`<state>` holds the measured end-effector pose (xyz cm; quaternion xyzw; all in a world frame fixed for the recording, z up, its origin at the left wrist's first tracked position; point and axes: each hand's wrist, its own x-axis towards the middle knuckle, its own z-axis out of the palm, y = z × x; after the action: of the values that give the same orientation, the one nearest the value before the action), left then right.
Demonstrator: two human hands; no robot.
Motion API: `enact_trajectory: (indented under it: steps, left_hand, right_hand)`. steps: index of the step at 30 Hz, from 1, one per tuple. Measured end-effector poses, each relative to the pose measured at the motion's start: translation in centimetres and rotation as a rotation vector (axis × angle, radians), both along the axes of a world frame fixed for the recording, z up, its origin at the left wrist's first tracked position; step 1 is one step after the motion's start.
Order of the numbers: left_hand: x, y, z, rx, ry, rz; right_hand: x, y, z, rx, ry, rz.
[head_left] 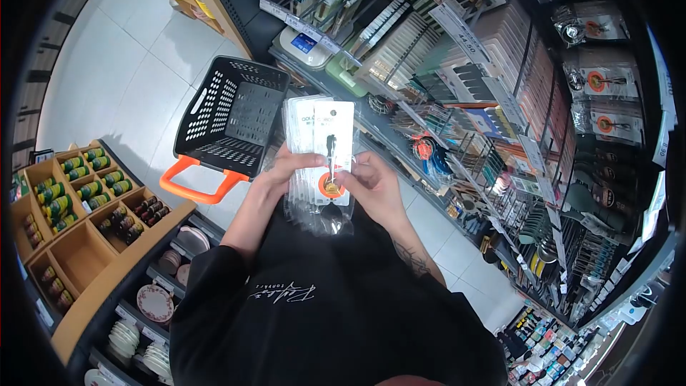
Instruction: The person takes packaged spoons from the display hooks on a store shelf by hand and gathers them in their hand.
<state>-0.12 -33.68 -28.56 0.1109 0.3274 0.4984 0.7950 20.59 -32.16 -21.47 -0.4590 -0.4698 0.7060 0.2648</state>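
Wooden display tray (75, 243), far left: divided into compartments, several stocked with small green-capped and dark jars laid in rows, one compartment bare; stacked plates (153, 304) on the shelving beneath. Shopping basket (232, 118), left of centre: black perforated plastic with an orange handle, standing on the pale tiled floor (107, 64) beside the person, both hands thereby free. Left hand (275, 179): clasped on the left edge of a fanned bundle of packaged spoons (321, 164), thumb across the front card. Bundle: several clear sleeves with white backing cards, held upright just in front of the chest, apparently so that the front card faces the eye; front pack shows a dark spoon and an orange round sticker. Right hand (375, 189): gripping the bundle's right edge, fingertips pinching near the sticker. Retail shelving (500, 100), right: hooks of hanging carded utensils, price labels on the rails, kitchen scale (304, 46) on an upper shelf.
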Motion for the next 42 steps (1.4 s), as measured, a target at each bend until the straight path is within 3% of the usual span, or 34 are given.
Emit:
enact_trajectory:
  steps: [4, 8, 10, 14, 16, 22, 28, 42]
  left_hand:
    - [0.0, 0.1, 0.8, -0.006, 0.001, 0.002]
    - [-0.1, -0.5, 0.4, -0.138, 0.041, 0.039]
    - [0.2, -0.8, -0.4, -0.081, 0.059, 0.103]
    - [0.3, -0.5, 0.9, -0.071, -0.229, 0.085]
    - [0.6, -0.3, 0.7, 0.005, -0.346, 0.063]
    - [0.7, -0.3, 1.2, 0.019, -0.234, 0.005]
    - [0.6, -0.5, 1.8, 0.012, -0.251, 0.034]
    - [0.2, -0.2, 1.4, -0.003, -0.258, 0.043]
  right_hand:
    - [0.0, -0.6, -0.1, 0.005, -0.081, 0.023]
    - [-1.3, -1.1, 0.9, 0.131, 0.001, -0.114]
    - [-0.6, -0.6, 0.5, 0.190, -0.036, -0.145]
    - [2.9, 3.7, 5.8, 0.342, -0.056, -0.277]
    - [5.0, 5.9, 9.0, 0.593, -0.149, -0.480]
    - [8.0, 11.5, 17.8, 0.903, -0.078, -0.756]
    - [7.5, 14.4, 21.9, 1.053, 0.032, -0.786]
    - [8.4, 15.0, 22.6, 1.098, -0.029, -0.734]
